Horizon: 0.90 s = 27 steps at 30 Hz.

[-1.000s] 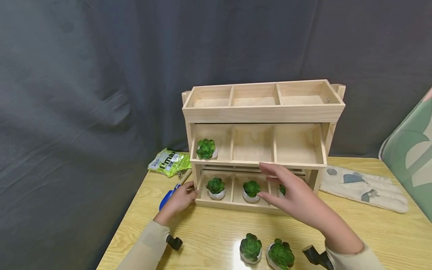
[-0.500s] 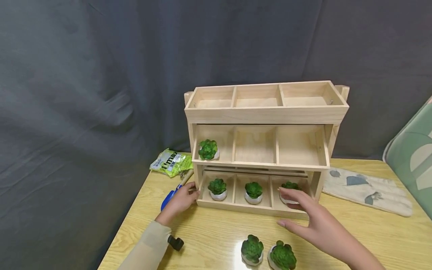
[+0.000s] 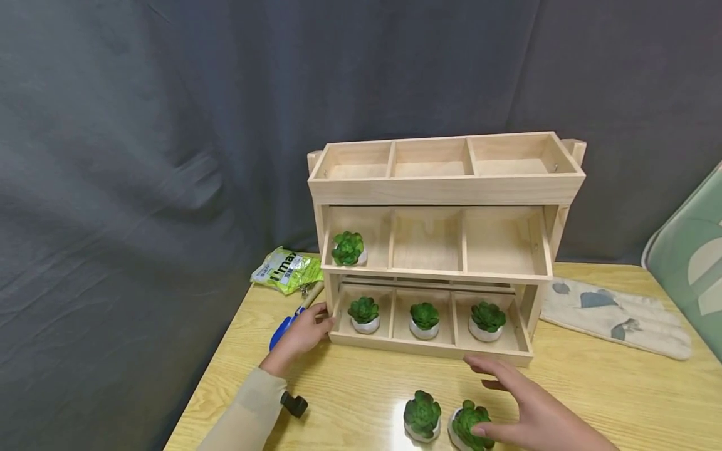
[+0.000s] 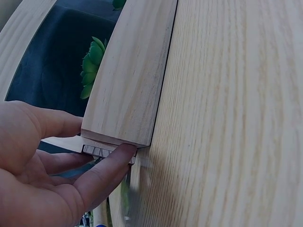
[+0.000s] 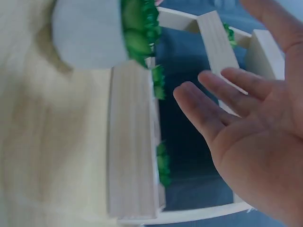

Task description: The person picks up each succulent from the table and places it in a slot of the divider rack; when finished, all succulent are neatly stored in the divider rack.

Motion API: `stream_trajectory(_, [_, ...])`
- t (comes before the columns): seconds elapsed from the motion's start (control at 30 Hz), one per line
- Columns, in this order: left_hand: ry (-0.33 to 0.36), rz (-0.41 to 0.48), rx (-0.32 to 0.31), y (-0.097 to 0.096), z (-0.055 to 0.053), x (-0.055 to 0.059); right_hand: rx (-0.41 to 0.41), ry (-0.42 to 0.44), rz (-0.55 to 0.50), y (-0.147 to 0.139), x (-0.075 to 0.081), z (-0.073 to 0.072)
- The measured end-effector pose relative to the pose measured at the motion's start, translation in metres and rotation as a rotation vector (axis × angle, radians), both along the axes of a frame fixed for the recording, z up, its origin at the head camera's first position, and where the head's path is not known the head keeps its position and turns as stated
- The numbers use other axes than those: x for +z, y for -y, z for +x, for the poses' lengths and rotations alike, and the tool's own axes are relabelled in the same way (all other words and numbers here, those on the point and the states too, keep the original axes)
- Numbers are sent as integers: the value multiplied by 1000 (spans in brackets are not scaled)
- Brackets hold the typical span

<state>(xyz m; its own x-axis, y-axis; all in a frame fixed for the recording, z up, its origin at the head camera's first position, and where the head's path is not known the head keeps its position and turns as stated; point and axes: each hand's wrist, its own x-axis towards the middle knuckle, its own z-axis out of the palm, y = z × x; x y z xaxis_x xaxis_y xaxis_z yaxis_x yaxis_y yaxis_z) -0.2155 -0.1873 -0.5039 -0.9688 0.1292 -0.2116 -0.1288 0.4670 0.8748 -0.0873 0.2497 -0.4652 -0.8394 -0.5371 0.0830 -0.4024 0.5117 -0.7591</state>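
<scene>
A three-tier wooden shelf [image 3: 447,191] stands on the table. My left hand [image 3: 304,333] holds the left end of its bottom tray, thumb and fingers at the corner in the left wrist view. Above the table's front part my right hand [image 3: 524,404] has its fingers extended and spread from the thumb. Its thumb overlaps a potted succulent [image 3: 469,423] in the head view; contact cannot be told. Left of that pot stands another potted succulent [image 3: 422,414]. Three potted succulents, left [image 3: 364,313], middle [image 3: 424,319] and right [image 3: 487,320], occupy the bottom tray's compartments.
One potted succulent [image 3: 348,248] sits in the middle tier's left compartment. A green and white packet [image 3: 287,270] and a blue tool [image 3: 280,332] lie left of the shelf. A patterned cloth [image 3: 615,316] lies to the right. Dark curtain [image 3: 429,69] hangs behind.
My right hand has moved from in front of the bottom tray down toward the two front pots, uncovering the right succulent in the tray. The left hand keeps its place.
</scene>
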Motion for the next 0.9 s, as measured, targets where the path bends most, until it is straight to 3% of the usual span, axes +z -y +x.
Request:
stream_trajectory(0.17, [4, 5, 3, 1, 0, -1, 121, 211, -42, -12, -17, -6])
stream_trajectory(0.33, [7, 17, 2, 1, 0, 1, 164, 305, -103, -18, -30, -7])
stream_trajectory(0.53, [6, 16, 6, 1, 0, 0, 200, 375, -91, -25, -46, -8])
stream_trajectory(0.8, [-3, -11, -4, 1, 0, 0, 313, 159, -103, -23, -63, -11])
stream_trajectory(0.9, [-3, -16, -2, 1, 0, 0, 341, 154, -140, -22, -66, -14])
